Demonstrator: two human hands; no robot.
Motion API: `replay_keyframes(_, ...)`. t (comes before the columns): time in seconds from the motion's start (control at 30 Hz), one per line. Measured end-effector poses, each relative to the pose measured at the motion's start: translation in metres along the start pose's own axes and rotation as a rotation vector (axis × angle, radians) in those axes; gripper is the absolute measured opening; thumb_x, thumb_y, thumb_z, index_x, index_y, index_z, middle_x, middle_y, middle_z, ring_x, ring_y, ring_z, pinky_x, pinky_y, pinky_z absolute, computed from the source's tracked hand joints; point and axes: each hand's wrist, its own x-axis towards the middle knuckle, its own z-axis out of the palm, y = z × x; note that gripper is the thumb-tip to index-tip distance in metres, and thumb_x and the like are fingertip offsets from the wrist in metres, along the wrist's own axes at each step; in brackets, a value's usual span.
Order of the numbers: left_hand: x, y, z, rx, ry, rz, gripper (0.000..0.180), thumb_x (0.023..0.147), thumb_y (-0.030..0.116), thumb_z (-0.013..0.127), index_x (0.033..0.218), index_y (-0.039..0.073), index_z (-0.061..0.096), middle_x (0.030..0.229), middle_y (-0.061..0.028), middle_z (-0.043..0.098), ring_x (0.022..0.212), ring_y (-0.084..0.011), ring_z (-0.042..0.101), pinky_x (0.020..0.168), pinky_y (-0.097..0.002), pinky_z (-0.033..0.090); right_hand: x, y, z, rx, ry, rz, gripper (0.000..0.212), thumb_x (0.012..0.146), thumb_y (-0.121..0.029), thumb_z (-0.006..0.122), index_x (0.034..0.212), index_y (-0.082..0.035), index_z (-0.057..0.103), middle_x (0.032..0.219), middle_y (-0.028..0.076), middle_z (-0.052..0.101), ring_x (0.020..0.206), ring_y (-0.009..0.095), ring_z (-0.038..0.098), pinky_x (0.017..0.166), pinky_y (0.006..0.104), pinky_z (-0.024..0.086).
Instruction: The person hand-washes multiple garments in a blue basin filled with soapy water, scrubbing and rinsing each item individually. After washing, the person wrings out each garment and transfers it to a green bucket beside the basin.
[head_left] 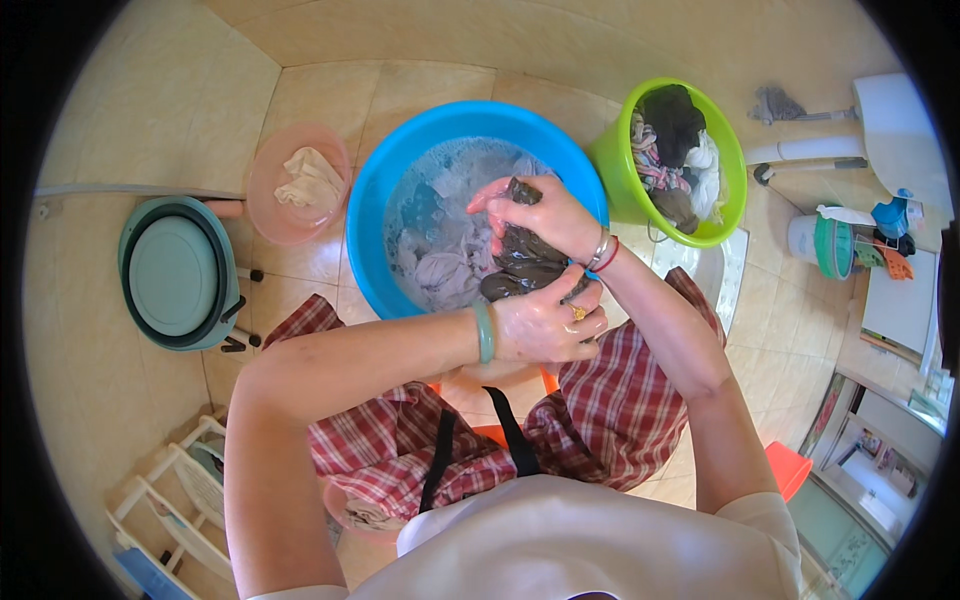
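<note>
A blue basin point(366, 240) of sudsy water sits in front of my knees. Over its right side, a wet dark grey-brown cloth point(530, 252) is bunched between my hands. My left hand point(550, 322), with a green bangle at the wrist and a gold ring, is closed on the cloth's near end by the rim. Farther in, my right hand point(545, 215) grips the far end, its fingers curled around the fabric. Pale lilac-grey laundry point(445, 275) lies soaking in the foamy water. What is under the suds cannot be made out.
To the right stands a green bucket point(622, 155) heaped with clothes. At the left are a pink basin point(262, 200) with a white cloth and a folded grey-green tub point(172, 272). A white rack point(180, 490) stands lower left, an orange-red stool point(788, 470) lower right.
</note>
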Motion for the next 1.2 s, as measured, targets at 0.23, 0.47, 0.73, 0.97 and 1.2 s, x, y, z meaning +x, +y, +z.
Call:
replay_keyframes(0.23,-0.014,0.005,0.035,0.003,-0.138,0.077,0.014,0.073,0.032,0.060,0.082,0.022,0.064,0.097,0.0000,0.056,0.104,-0.0231,0.054,0.092,-0.0431,0.043,0.004,0.020,0.009,-0.290,0.125,-0.021,0.019,0.099,-0.015,0.052,0.102,-0.005,0.068,0.065,0.002,0.061,0.062,0.011,0.062,0.061,0.0282,0.050)
replay_keyframes(0.47,-0.027,0.006,0.075,0.077,-0.375,0.158,0.021,0.077,0.028,0.061,0.093,0.018,0.069,0.110,-0.0016,0.063,0.105,-0.0210,0.059,0.092,-0.0352,0.044,0.010,0.037,0.012,-0.469,0.233,-0.086,0.018,0.099,-0.016,0.052,0.101,-0.009,0.068,0.059,0.004,0.058,0.057,0.013,0.061,0.057,0.0294,0.049)
replay_keyframes(0.73,-0.027,0.003,0.107,0.104,-0.528,0.208,0.025,0.079,0.026,0.061,0.100,0.013,0.068,0.111,-0.0034,0.065,0.110,-0.0244,0.060,0.099,-0.0388,0.043,0.023,0.073,0.005,-0.723,0.325,-0.153,0.016,0.097,-0.015,0.053,0.100,-0.010,0.068,0.062,0.007,0.060,0.056,0.017,0.062,0.056,0.0339,0.049)
replay_keyframes(0.97,-0.045,-0.008,0.067,-0.182,-0.098,0.003,0.012,0.069,0.022,0.064,0.081,0.021,0.062,0.104,-0.0013,0.060,0.109,-0.0248,0.058,0.100,-0.0481,0.042,0.027,0.065,-0.018,-0.258,0.305,-0.059,0.021,0.098,-0.012,0.050,0.103,-0.001,0.066,0.067,0.006,0.063,0.062,0.016,0.064,0.061,0.0307,0.050)
replay_keyframes(1.2,-0.057,-0.029,0.011,-0.452,0.609,-0.813,0.032,0.079,0.014,0.074,0.108,0.013,0.063,0.111,-0.0075,0.060,0.109,-0.0259,0.058,0.095,-0.0406,0.046,0.013,0.056,-0.060,0.613,0.366,-0.001,0.024,0.095,-0.007,0.055,0.116,0.002,0.060,0.084,0.008,0.062,0.082,0.029,0.069,0.076,0.0390,0.056)
